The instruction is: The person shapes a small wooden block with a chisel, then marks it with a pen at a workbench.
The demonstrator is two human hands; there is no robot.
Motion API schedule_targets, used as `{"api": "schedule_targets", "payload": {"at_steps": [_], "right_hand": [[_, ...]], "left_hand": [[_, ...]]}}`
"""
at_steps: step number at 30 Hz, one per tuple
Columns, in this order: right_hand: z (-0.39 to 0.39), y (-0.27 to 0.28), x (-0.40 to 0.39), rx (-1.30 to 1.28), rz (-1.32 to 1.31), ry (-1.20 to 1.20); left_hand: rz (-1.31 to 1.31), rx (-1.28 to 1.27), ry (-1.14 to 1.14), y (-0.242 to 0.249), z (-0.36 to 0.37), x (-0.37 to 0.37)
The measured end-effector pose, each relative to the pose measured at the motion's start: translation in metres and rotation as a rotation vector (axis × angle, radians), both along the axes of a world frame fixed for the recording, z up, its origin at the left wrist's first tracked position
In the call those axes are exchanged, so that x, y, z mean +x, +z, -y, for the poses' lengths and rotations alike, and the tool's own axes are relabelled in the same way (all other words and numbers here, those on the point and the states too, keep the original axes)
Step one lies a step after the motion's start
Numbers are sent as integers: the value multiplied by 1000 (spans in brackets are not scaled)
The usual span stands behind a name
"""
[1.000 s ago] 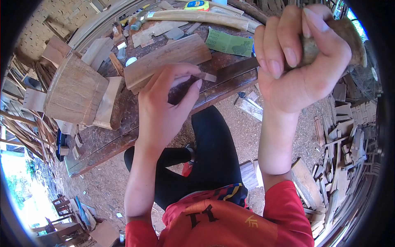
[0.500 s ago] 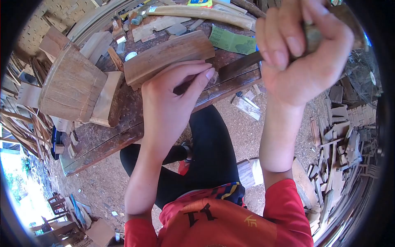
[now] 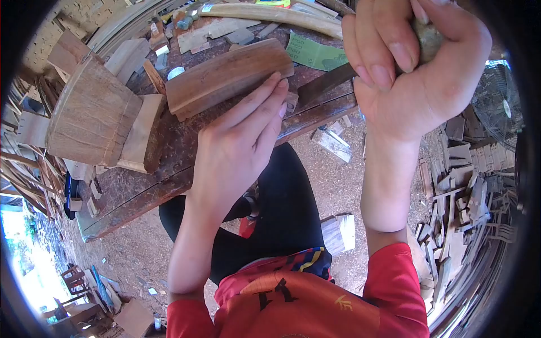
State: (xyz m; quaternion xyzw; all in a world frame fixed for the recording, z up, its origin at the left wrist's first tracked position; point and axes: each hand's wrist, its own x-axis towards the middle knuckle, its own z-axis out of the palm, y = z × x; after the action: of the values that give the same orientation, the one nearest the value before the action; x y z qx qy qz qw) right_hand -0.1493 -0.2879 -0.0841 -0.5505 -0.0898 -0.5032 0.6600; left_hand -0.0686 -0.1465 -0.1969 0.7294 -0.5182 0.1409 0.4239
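Observation:
My left hand (image 3: 239,129) is closed, its fingers pressed together along a small wooden piece (image 3: 291,102) near the bench's front edge. Only the end of that piece shows past my fingertips. Just behind the fingers lies a thick curved wooden block (image 3: 228,76). My right hand (image 3: 417,73) is wrapped round the handle of a flat-bladed tool, like a chisel or file. Its dark metal blade (image 3: 326,85) points left, the tip close to the small wooden piece. Most of the handle is hidden in my fist.
On the worn bench (image 3: 132,194) stands a tapered wooden form (image 3: 93,115) at left. Green sandpaper (image 3: 315,53), a long curved wooden handle (image 3: 270,14) and offcuts lie behind the block. A fan (image 3: 504,107) stands at right, above piled wood scraps (image 3: 462,208).
My left fingers have straightened and closed up along the small wooden piece; the thumb gap has vanished. My right hand has shifted slightly, still gripping the tool. The view has moved a little.

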Motion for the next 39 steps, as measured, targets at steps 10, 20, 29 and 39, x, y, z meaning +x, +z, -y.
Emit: {"api": "schedule_targets", "payload": {"at_steps": [10,20,29,39], "right_hand": [[18,-18,14,-49,171,103],[19,-17,9,-90,194,51],[25,-17,7,-134,188,-12],[32,-12,7,-200,211,-41]], "left_hand": [[119,199,-59,-1,-12,1],[199,287,-48,-5,-15,0],[200,240,-58,-8,-14,0],[207,245,-45,-8,-14,0]]}}
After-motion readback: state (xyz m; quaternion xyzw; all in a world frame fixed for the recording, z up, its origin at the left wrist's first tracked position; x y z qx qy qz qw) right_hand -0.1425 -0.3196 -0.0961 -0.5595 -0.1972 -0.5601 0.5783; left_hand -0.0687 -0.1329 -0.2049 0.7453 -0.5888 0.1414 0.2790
